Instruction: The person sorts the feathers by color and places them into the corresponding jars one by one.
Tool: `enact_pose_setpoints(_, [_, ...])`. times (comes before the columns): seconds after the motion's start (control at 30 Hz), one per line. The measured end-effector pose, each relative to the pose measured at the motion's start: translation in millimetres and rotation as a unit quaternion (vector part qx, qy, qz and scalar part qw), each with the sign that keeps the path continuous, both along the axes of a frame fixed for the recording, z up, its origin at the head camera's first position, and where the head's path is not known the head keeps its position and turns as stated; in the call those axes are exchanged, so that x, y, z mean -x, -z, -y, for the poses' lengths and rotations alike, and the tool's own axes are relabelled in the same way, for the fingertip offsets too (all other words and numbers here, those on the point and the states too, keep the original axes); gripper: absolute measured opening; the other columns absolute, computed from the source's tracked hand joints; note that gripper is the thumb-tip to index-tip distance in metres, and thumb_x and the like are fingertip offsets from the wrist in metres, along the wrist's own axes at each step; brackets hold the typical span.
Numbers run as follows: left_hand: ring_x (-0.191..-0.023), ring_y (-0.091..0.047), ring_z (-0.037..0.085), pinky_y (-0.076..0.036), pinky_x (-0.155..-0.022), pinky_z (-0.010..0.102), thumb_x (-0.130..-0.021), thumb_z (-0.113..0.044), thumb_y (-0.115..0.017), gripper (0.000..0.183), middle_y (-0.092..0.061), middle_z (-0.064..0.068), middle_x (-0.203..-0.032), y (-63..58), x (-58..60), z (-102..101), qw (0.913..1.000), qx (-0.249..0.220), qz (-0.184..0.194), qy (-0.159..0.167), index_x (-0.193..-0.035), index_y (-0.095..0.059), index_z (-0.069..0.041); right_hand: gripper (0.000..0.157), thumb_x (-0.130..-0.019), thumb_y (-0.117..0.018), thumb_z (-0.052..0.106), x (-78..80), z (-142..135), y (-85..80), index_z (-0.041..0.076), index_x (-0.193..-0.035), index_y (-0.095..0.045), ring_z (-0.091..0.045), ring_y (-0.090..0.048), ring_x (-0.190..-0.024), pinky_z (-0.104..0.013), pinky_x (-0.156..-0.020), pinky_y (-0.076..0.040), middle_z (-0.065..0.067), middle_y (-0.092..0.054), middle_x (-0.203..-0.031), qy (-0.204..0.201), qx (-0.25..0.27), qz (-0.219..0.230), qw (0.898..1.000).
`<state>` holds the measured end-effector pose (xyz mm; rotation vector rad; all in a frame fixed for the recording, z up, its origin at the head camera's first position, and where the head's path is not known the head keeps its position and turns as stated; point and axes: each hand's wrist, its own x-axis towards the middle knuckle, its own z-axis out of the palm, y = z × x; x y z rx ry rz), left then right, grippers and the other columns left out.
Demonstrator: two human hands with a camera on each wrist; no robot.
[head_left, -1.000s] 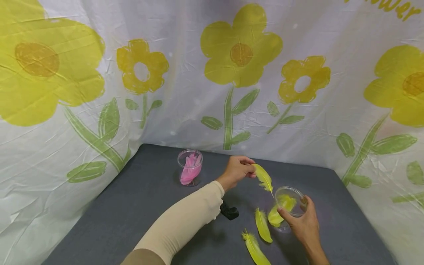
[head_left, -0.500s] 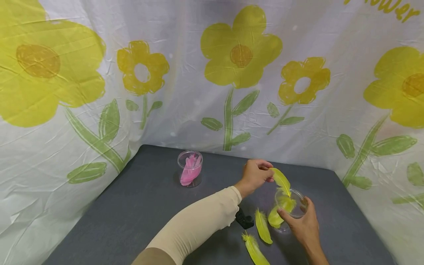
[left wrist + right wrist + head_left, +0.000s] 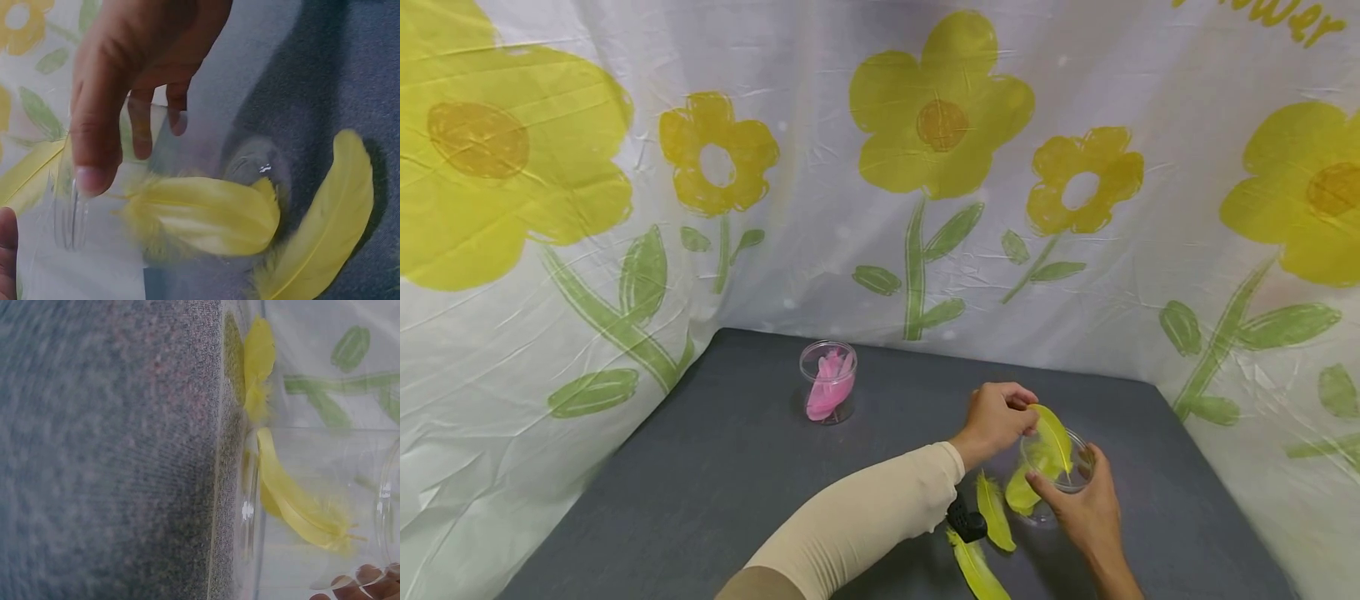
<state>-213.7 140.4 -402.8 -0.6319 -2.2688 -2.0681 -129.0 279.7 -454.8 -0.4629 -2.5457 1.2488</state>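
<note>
My left hand [image 3: 1000, 421] pinches a yellow feather [image 3: 1054, 435] by one end over the mouth of a clear plastic cup [image 3: 1079, 473]. The feather's other end hangs down within the cup's rim. With thumb and fingers around the upper part of the cup, my right hand [image 3: 1092, 504] holds it upright on the table. Inside it lies a yellow feather [image 3: 209, 215], seen through the wall in the left wrist view. Two more yellow feathers rest on the table left of the cup, one feather [image 3: 995, 512] close by and another feather [image 3: 977, 571] nearer the front.
A second clear cup [image 3: 847, 410] with pink feathers [image 3: 831, 387] stands at the back left of the dark grey table [image 3: 715, 483]. A black device [image 3: 966, 518] sits at my left wrist, overlapping the loose feathers. Behind rises a white flower-printed curtain [image 3: 820, 208].
My left hand has moved right and down, carrying the pinched feather from left of the cup to over its mouth and into it. The right hand and cup stay in place.
</note>
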Motion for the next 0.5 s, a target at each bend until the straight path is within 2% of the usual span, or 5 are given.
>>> enact_pose_setpoints(0.17, [-0.057,-0.063,0.007,-0.052,-0.055,0.023,-0.083,0.0,-0.07,0.012,-0.064,-0.008,-0.071,4.5,-4.8,-2.8,0.9997,0.005,0.009,0.021,-0.089,-0.072,-0.01,0.117,-0.074,-0.081,0.049,1.6,0.7,-0.5,-0.004,-0.15,-0.009,-0.048,-0.033,-0.127,-0.064,-0.092,-0.035,-0.031,-0.029,-0.145,-0.003,-0.002,0.006,1.0])
enact_pose_setpoints(0.4, [-0.057,-0.062,0.004,-0.051,-0.055,0.021,-0.084,-0.001,-0.071,0.011,-0.063,-0.011,-0.07,13.8,-8.0,-7.7,0.9987,0.035,-0.002,0.036,-0.093,-0.073,-0.007,0.114,-0.075,-0.082,0.046,1.1,-0.6,1.1,-0.003,-0.15,-0.012,-0.046,-0.034,-0.127,-0.063,-0.093,-0.035,-0.029,-0.03,-0.145,-0.002,-0.006,-0.003,1.0])
enact_pose_setpoints(0.5, [-0.057,-0.063,0.005,-0.052,-0.055,0.022,-0.084,-0.001,-0.071,0.012,-0.064,-0.01,-0.071,15.8,-8.7,-9.2,0.9987,0.03,0.015,0.039,-0.093,-0.073,-0.007,0.112,-0.075,-0.082,0.045,0.6,-1.2,1.0,-0.002,-0.15,-0.013,-0.045,-0.035,-0.127,-0.062,-0.093,-0.036,-0.028,-0.031,-0.145,-0.004,-0.007,-0.01,1.0])
